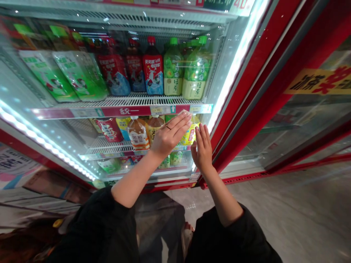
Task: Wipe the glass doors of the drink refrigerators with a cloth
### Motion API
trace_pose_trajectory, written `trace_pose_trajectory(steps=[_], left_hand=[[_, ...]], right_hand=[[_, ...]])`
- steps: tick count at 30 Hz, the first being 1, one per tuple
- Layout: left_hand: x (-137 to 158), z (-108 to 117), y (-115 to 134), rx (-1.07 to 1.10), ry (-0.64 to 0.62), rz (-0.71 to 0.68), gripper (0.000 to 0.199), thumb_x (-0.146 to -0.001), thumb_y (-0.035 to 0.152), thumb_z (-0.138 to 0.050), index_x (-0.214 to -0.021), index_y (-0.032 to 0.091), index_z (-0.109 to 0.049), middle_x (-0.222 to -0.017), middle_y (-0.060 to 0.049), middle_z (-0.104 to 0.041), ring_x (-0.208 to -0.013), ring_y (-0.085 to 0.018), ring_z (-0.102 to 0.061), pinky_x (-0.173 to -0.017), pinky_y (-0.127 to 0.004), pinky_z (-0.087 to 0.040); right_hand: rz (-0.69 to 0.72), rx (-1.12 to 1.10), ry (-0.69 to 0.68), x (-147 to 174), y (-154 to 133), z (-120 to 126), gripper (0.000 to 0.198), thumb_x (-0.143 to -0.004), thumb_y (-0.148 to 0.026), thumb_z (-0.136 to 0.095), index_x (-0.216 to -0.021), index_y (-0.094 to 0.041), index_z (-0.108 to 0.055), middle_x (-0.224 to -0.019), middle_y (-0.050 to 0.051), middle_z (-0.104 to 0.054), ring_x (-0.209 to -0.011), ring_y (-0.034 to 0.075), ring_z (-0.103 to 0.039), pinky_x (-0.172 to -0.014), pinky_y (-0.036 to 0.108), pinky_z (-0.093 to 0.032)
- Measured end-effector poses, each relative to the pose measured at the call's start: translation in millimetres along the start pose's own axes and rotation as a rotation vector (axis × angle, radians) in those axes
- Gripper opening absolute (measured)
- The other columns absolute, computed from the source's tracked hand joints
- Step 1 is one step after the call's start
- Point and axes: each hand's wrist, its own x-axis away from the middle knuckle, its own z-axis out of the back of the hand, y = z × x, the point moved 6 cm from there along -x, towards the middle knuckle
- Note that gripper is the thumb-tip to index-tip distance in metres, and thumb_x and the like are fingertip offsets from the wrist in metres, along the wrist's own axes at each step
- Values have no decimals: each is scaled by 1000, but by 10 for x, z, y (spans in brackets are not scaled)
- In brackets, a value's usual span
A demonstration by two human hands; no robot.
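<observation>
My left hand point(171, 135), with a ring on one finger, is stretched out flat over the lit drinks fridge, its fingers together and pointing up to the right. A pale patch shows at its fingertips; whether it is a thin cloth or a reflection, I cannot tell. My right hand point(203, 148) is held upright with straight fingers, close to the red door frame point(223, 140). Glass with reflections seems to lie between the hands and the bottles. Behind the hands, a yellow-labelled bottle point(189, 136) is partly covered. Beside my left hand stands a brown tea bottle point(138, 133).
Green tea bottles point(196, 73), red-labelled bottles point(153, 69) and large green-labelled bottles point(78, 75) fill the upper shelf. A shelf price strip point(126, 111) runs above my hands. Another red-framed door point(296, 117) is at right. Cartons point(52, 182) stand at lower left, above the grey floor point(301, 208).
</observation>
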Motion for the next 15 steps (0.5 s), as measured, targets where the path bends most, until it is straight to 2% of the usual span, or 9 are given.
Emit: trace_pose_trajectory(steps=[4, 6, 9, 12, 15], left_hand=[[90, -41, -57, 17, 56, 9, 52, -116, 13, -42, -166, 29, -47, -171, -2, -52, -160, -22, -52, -129, -45, -58], [116, -38, -88, 43, 121, 6, 60, -116, 13, -43, -173, 28, -31, -178, -6, -43, -161, -24, -50, -126, -45, -60], [117, 13, -121, 58, 209, -7, 78, -115, 9, -43, -179, 30, -2, -183, -10, -31, -162, -25, -49, -125, -44, -60], [92, 62, -137, 10, 146, -33, 89, -112, 5, -41, -180, 30, 11, -184, -10, -32, -157, -24, -55, -122, -39, -62], [99, 139, -147, -48, 38, -97, 91, -109, 1, -39, -180, 28, 11, -182, -9, -36, -155, -22, -58, -123, -36, -60]], right_hand=[[23, -49, 104, -182, -176, 36, 80, -111, -15, -52, -181, -35, -17, -169, 11, -59, -157, 29, -57, -128, 55, -55], [19, -86, 157, -294, -235, 74, 79, -111, -19, -56, -180, -34, -21, -165, 11, -63, -151, 29, -63, -126, 53, -57], [16, -122, 133, -446, -278, 85, 73, -111, -23, -58, -177, -36, -31, -161, 10, -66, -147, 29, -65, -123, 51, -59], [38, -134, 100, -547, -278, 97, 61, -111, -24, -60, -170, -38, -48, -153, 9, -71, -140, 28, -69, -118, 50, -62], [36, -135, 125, -618, -244, 143, 50, -110, -24, -63, -159, -36, -61, -145, 8, -75, -131, 27, -72, -113, 49, -64]])
